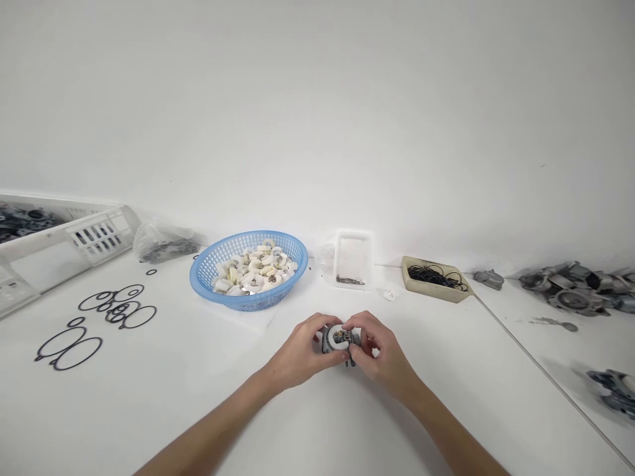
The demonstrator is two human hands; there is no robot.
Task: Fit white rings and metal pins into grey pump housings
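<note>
Just above the table, a grey metal carburetor body (326, 338) sits between my two hands. A white C-shaped float (336, 344) lies on its upturned face, with small brass-coloured parts in the middle. My left hand (300, 350) grips the body from the left, thumb along the near edge and fingers over the far side. From the right, my right hand (389, 357) closes on the same body, its thumb and index finger at the float's open side. My fingers hide parts of the body's rim.
Behind stand a blue basket (198, 281) of white floats, a white tray (368, 264) with small metal pins, and a beige tray (436, 291) of black rings. Rubber rings (79, 354) and a white crate (54, 261) are left; metal castings (578, 301) are right.
</note>
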